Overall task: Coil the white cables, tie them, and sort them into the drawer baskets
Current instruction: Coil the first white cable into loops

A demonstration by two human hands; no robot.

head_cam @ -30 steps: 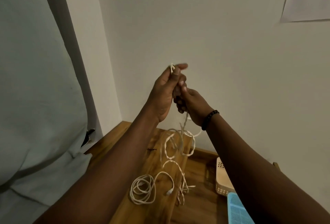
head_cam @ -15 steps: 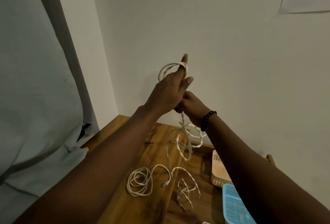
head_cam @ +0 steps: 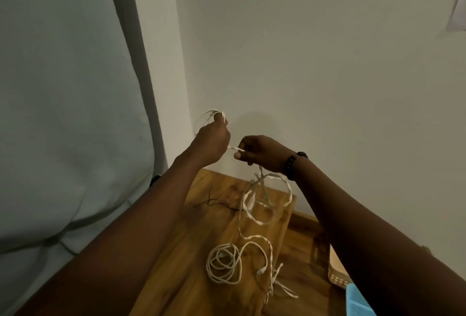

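**Hands have separated, the coil is growing in the left hand**

Head view: half a second ago the two hands were close together in the middle of the frame, with one loop over the raised left fingers. Now they are apart. The left hand point(head_cam: 213, 140), left of centre, has its fingers curled around a small loop of the twisted white cable point(head_cam: 264, 202), which shows above its knuckles. The right hand point(head_cam: 262, 152), just beside it toward the centre, pinches the same cable between thumb and fingers, and a short stretch runs tight between the two hands. Below the right hand the cable hangs in loose rings and goes down to the wooden surface point(head_cam: 191, 260) in the lower middle of the frame.

I judge that a new length was pulled out for the next turn, so the coiling is in its early part; most of this cable is not yet gathered, and no tie is on it.

A second cable, the coiled cable point(head_cam: 223, 264), lies on the wood in the lower centre; whether it is tied I cannot tell. At the lower right edge a beige basket point(head_cam: 336, 271) and a blue basket point(head_cam: 356, 300) show partly beside the right arm
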